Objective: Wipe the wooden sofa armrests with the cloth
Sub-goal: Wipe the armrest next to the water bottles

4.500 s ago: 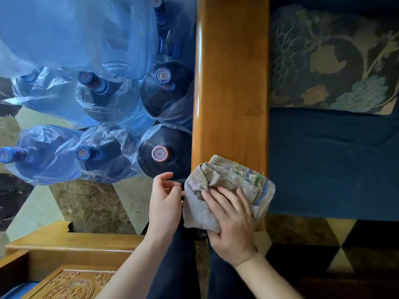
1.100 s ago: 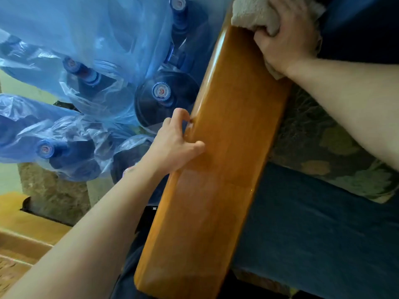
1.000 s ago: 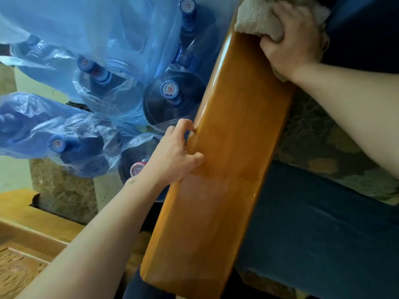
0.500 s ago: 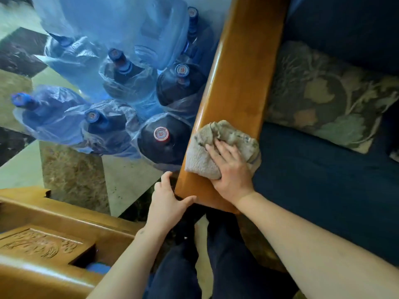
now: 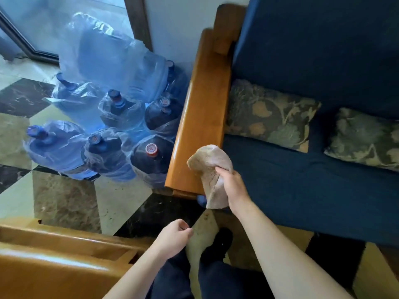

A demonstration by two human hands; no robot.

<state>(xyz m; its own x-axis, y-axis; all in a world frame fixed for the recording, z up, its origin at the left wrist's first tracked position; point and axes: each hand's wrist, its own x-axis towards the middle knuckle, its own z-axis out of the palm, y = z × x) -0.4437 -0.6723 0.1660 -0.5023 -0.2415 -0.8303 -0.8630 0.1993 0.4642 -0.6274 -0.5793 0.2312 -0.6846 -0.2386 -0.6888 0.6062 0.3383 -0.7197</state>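
The glossy wooden armrest [image 5: 203, 108] of the blue sofa runs from the wall toward me, left of the seat. My right hand [image 5: 234, 187] grips a bunched beige cloth [image 5: 210, 169] and holds it up in the air near the armrest's front end, over its inner edge. The cloth hangs loose and seems lifted off the wood. My left hand [image 5: 173, 237] hovers low over the floor, fingers curled, holding nothing. My legs in dark trousers [image 5: 194, 277] stand below.
Several large blue water bottles in plastic bags [image 5: 112, 117] stand on the marble floor left of the armrest. Two floral cushions [image 5: 269, 113] lie on the blue seat [image 5: 313, 184]. Another wooden furniture piece [image 5: 54, 260] fills the lower left.
My right hand has lifted the cloth off the armrest's front end and bunched it. My left hand has let go of the armrest edge and dropped back. The view has pulled back.
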